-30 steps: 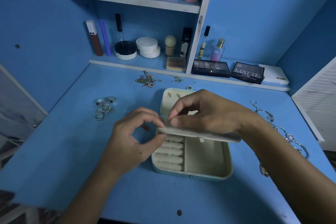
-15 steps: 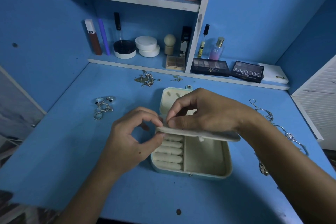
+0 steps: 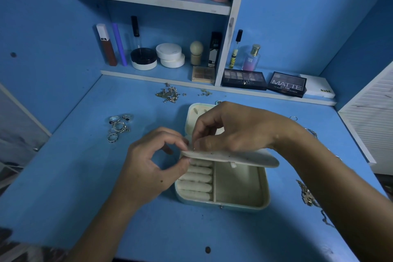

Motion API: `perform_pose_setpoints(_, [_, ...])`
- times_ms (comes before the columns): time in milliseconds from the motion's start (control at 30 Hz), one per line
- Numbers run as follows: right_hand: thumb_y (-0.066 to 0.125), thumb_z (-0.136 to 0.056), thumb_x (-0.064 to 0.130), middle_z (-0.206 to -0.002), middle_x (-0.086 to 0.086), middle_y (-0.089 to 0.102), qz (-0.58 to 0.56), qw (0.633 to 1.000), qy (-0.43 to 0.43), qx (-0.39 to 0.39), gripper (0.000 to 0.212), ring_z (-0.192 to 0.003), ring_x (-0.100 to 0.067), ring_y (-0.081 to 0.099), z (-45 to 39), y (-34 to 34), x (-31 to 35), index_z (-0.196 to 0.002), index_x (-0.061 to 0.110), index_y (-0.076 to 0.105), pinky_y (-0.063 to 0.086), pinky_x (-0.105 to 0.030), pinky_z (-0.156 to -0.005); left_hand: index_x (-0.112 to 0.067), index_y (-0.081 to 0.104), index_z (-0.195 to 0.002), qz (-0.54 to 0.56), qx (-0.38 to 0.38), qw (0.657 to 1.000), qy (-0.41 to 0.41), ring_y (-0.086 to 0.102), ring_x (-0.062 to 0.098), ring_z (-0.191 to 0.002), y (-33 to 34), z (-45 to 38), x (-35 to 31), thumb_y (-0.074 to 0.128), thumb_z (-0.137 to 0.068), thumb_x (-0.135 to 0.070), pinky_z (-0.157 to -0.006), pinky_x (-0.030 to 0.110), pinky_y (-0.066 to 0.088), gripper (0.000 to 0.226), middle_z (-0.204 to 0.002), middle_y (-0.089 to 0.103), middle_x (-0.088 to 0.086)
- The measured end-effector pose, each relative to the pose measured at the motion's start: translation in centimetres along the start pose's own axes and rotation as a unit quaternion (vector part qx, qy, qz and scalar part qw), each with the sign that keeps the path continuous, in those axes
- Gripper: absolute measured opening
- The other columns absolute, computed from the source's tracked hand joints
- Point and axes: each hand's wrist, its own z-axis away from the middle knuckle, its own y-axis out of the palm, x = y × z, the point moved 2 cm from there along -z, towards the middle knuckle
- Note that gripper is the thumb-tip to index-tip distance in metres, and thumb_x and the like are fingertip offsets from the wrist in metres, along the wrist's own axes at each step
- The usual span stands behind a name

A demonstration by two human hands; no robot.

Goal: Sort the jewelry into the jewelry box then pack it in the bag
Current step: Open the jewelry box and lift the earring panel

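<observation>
Fingertips of the right hand [image 3: 238, 132] pinch a tiny earring [image 3: 194, 149], light and easily dropped, at the perforated flap [image 3: 231, 156] which the left hand [image 3: 153, 168] pinches steady over the open jewelry box [image 3: 238, 193] mid-desk.

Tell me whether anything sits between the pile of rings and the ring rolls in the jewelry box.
Yes. The left hand, pinching the earring panel at the box's left edge, lies between the rings and the ring rolls. The panel, held with the right hand, also overhangs the rolls' far end.
</observation>
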Motion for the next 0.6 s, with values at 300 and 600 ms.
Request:
perform_pose_setpoints(300, [0.069, -0.09, 0.028, -0.084, 0.015, 0.072, 0.022, 1.0, 0.004, -0.002, 0.008, -0.084, -0.005, 0.067, -0.17, 0.13, 0.3, -0.086, 0.029, 0.075, 0.056, -0.032, -0.085, -0.027, 0.063, -0.087, -0.019, -0.003, 1.0, 0.005, 0.065, 0.015, -0.086, -0.06, 0.03, -0.11, 0.075, -0.075, -0.02, -0.072, 0.031, 0.05, 0.019, -0.092, 0.066, -0.015])
perform_pose_setpoints(600, [0.069, -0.092, 0.032, -0.085, 0.011, 0.073, -0.007, 1.0, -0.006, -0.011, 0.007, -0.08, -0.01, 0.07, 0.35, -0.16, -0.22, -0.091, 0.03, 0.076, 0.057, -0.026, -0.074, -0.027, 0.063, -0.088, -0.017, -0.009, 1.0, 0.001, 0.066, 0.016, -0.087, 0.09, -0.14, -0.12, 0.074, -0.076, -0.021, -0.071, 0.033, 0.05, 0.017, -0.092, 0.066, -0.013])
